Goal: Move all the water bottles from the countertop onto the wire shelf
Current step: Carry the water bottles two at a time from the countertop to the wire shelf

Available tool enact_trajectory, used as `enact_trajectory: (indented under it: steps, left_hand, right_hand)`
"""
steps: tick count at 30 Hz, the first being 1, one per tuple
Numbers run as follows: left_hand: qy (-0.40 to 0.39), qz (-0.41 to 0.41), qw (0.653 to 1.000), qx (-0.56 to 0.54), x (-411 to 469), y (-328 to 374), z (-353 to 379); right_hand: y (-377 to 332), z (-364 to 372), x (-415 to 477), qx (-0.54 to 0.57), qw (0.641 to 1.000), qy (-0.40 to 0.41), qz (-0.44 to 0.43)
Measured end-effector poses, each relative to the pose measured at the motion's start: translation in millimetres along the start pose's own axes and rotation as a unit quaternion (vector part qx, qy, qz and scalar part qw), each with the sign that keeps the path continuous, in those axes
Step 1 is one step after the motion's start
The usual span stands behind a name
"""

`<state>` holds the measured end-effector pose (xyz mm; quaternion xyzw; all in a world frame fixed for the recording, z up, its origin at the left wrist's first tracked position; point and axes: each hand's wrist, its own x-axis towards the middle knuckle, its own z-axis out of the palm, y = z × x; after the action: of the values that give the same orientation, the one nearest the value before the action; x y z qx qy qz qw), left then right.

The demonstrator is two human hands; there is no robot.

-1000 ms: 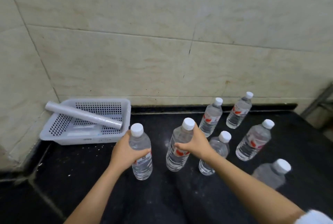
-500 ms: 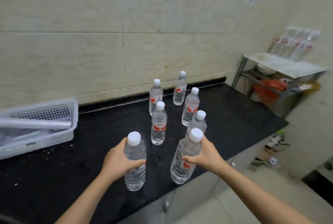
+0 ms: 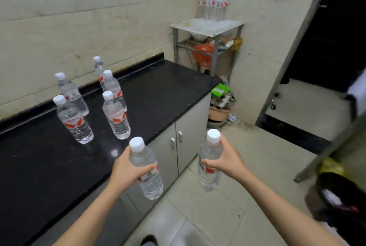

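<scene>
Stretching across the left, the black countertop [image 3: 158, 91] carries five standing bottles [image 3: 116, 119] near the wall. Over in the corner, the wire shelf [image 3: 206, 26] has a cluster of bottles [image 3: 213, 2] on its top tier. Out front, both lifted clear of the counter: left bottle [image 3: 142, 156] wrapped in the left hand [image 3: 126, 168], right bottle [image 3: 209, 178] wrapped in the right hand [image 3: 225, 160], fingers curled round each.
</scene>
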<state>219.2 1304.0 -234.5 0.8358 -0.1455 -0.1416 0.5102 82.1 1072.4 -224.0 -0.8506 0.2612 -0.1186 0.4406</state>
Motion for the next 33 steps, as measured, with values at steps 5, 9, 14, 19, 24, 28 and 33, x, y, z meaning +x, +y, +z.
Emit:
enact_trajectory:
  steps: [5, 9, 14, 19, 24, 28, 33]
  left_hand:
    - [-0.051, 0.026, 0.998, 0.002, 3.8, 28.0, 47.4]
    - [-0.06, 0.06, 0.996, 0.03, 27.8, 48.1, 73.8]
    - [-0.035, 0.074, 0.996, 0.019, 76.5, 79.4, 107.9]
    - [-0.016, 0.054, 0.998, -0.027, 137.4, 98.2, 157.0]
    - [-0.032, 0.047, 0.998, -0.023, 200.5, 131.4, 214.4]
    - [-0.062, 0.057, 0.996, 0.0, 240.8, 156.8, 267.0]
    - [-0.08, 0.047, 0.996, -0.008, 286.8, 194.3, 344.7]
  right_hand:
    - [30.3, -35.6, -5.8, 0.012, 0.999, 0.027, 0.029]
    - [48.0, -59.1, 7.5, 0.039, 0.997, 0.058, 0.041]
    - [66.0, -98.0, 53.2, 0.028, 0.997, 0.067, 0.033]
    - [89.7, -146.3, 123.9, -0.012, 0.998, 0.062, 0.026]
    - [110.6, -196.1, 186.7, -0.057, 0.994, 0.083, 0.042]
    - [144.6, -233.8, 218.6, -0.031, 0.99, 0.115, 0.079]
    - [196.4, -296.2, 267.5, -0.004, 0.986, 0.138, 0.098]
